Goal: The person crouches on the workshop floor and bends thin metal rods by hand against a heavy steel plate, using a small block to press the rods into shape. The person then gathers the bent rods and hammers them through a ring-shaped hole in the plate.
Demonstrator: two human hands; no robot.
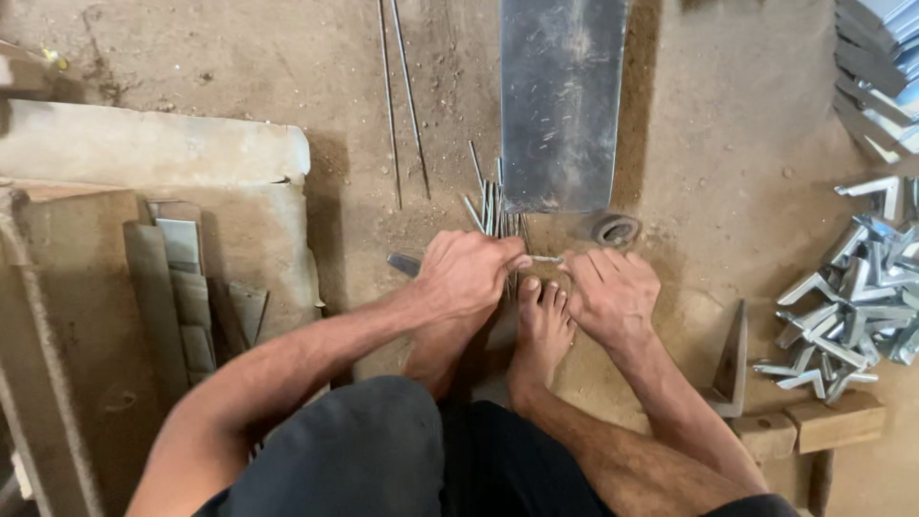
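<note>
Left hand: the left hand [466, 273] is curled tight, down on the dirt floor [728, 144], fingers wrapped around one end of a short thin silvery metal pin [548, 258] and pressing on the bundle below it.
Right hand: the right hand [613, 292] sits just across, fingers bent and pinched narrow on the other end of the same pin, knuckles up.
Pin: it spans the small gap between the two hands, lying level, right above the toes of the bare foot [542, 330].
Rod bundle: a cluster of thin grey metal rods [493, 206] fans out on the floor just beyond the left hand, its near ends hidden under the fingers.
Sheet: a long flat grey metal sheet [560, 101] lies on the floor beyond both hands, its near edge just beside the rods.
Ring: a small round metal ring [615, 230] rests in the dirt near the sheet's corner, just beyond the right hand.
Long wires: two long thin wires [400, 96] lie side by side, off to the left of the sheet.
Brackets: a heap of shiny bent metal angle brackets [852, 297] is piled well to the right.
Wood: pale wooden blocks [814, 426] lie near the right forearm.
Left side: dusty flat boards [163, 153] and stacked strips [191, 287].
</note>
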